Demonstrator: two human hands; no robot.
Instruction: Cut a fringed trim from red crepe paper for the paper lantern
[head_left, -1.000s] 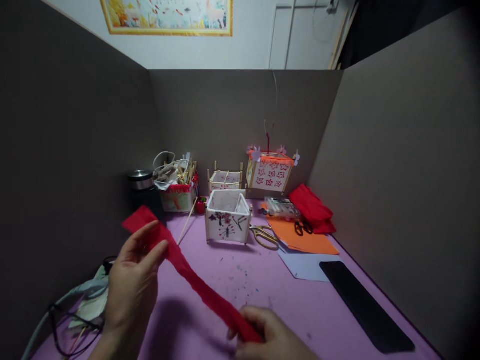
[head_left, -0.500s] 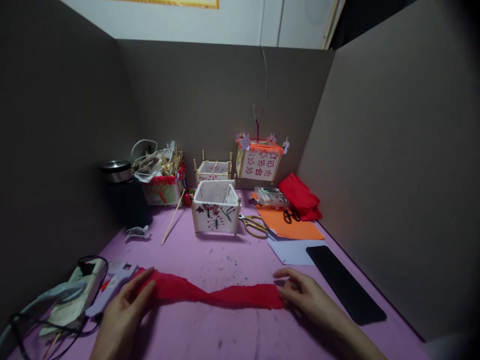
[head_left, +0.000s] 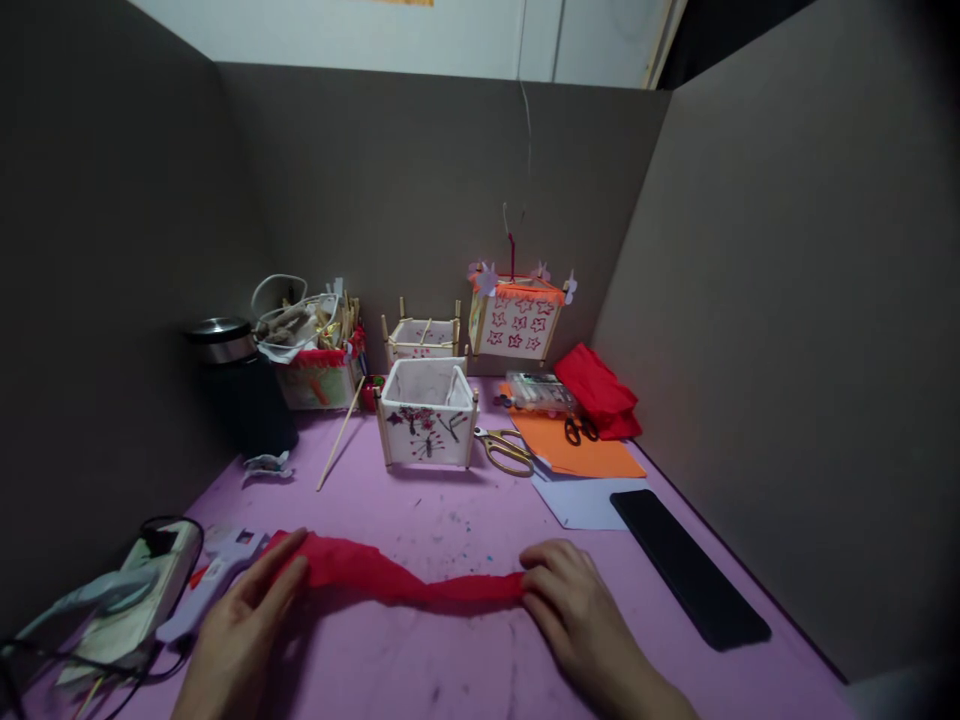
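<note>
A twisted strip of red paper or cloth [head_left: 360, 572] stretches between my hands above the purple table [head_left: 450, 660]. My left hand [head_left: 251, 620] pinches its left end between thumb and fingers. The right end is in the closed fingers of my right hand [head_left: 577, 610], which cover its tip. Beyond the strip stands a white box lantern [head_left: 427, 430] with wooden posts and painted branches. Gold-handled scissors [head_left: 506, 452] lie beside it.
A glue gun [head_left: 214, 580] and a power strip [head_left: 142, 600] with cables are at left. Behind stand a dark bottle [head_left: 240, 400] and a filled basket [head_left: 319, 385]. A black phone-like slab [head_left: 690, 570], orange sheets [head_left: 577, 447] and a hanging lantern [head_left: 516, 325] are rightward.
My right hand has moved left, its fingers now closed over the strip's right end. The strip's right part looks narrower and shorter. My left hand keeps its grip.
</note>
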